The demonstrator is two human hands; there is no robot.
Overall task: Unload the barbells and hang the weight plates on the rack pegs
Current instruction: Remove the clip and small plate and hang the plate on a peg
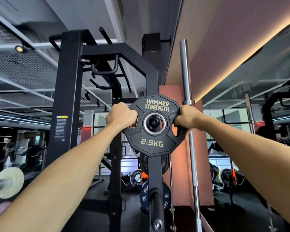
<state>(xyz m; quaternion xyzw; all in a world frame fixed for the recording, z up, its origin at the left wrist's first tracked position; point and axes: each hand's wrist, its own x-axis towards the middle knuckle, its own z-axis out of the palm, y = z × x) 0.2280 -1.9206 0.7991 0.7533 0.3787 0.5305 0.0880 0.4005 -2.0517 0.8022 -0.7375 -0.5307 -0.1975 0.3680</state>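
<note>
Two hands are clamped on one black weight plate (155, 125) marked 2.5KG: left hand (120, 117) curled through its left grip slot, right hand (186, 117) wrapped over its right edge. The plate is held upright against the rack post (155, 178), centre hole over a peg. Below it, more plates (145, 194) are hung. A steel barbell (188, 131) is stood upright just beside the post.

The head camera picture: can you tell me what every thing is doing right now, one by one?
2.5 kg plate: held up at a rack peg, peg end showing through its hole.
Left hand: gripping the plate's left edge.
Right hand: gripping the plate's right edge.
20 plate: hanging on a lower peg.
Silver barbell: standing upright, unloaded.
</note>
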